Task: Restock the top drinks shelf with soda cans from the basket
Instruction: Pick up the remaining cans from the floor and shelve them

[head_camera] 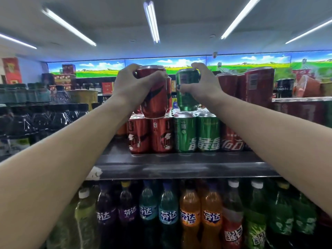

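Bare forearms fill the near field, both raised toward the top shelf (179, 159). Below its dark metal edge, a lower row of soda bottles (188, 218) is seen, with purple, teal, orange and green contents.

On the top shelf a front row of cans is standing upright: red cans (150, 135) to the left, green cans (196, 134) just beside them, and another red can partly hidden behind the right forearm.

The left hand (129, 87) is wrapped around a red can (154, 99), fingers curled over its upper rim and thumb across the front. The can is held slightly tilted, its base just above, possibly touching, the tops of the red row. The right hand (199, 85) is closed around a green can (186, 90), fingers over the top and thumb on the side; its base is at the top of the green row, contact not discernible.

Step judged in hand: placing both cans as a second tier, colour matched to colour. The basket is not in view.

Next move, as judged: each can is to be levelled, its base seated squarely in the rim of the can beneath, then released. A tilted release could topple the stack.

Farther back, other shelves of goods and a lit landscape banner (161, 66) are visible.
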`<state>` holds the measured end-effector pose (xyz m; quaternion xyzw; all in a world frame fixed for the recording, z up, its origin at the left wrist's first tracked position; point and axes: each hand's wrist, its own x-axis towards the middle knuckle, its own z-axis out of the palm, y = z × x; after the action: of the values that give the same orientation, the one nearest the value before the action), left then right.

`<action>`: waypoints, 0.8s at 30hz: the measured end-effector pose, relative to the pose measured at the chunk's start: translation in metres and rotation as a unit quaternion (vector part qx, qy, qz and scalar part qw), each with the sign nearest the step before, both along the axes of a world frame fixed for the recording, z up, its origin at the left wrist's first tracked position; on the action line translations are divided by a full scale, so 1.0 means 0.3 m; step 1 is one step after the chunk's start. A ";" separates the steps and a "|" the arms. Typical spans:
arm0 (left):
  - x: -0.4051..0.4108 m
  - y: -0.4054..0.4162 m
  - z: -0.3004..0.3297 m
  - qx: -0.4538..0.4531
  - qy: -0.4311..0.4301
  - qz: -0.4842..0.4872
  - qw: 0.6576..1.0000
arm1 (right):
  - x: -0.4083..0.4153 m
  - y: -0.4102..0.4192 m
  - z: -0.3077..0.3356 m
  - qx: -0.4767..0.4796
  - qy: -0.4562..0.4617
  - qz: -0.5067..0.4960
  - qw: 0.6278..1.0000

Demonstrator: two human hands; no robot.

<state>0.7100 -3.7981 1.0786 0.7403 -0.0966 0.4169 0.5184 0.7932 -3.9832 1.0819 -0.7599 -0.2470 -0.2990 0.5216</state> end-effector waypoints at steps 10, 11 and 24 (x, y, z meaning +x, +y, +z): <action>0.025 0.033 0.000 -0.022 -0.006 -0.001 1.000 | 0.087 0.024 -0.022 0.004 0.023 -0.023 0.999; 0.027 0.036 -0.001 -0.024 -0.006 -0.002 1.000 | 0.094 0.025 -0.023 0.002 0.026 -0.027 0.999; 0.030 0.033 0.015 -0.008 -0.006 0.001 1.000 | 0.115 0.038 -0.002 -0.072 0.053 -0.002 0.996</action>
<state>0.7190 -3.7881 1.0831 0.7338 -0.0957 0.4226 0.5232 0.8276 -3.9718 1.0813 -0.8108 -0.2381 -0.2407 0.4775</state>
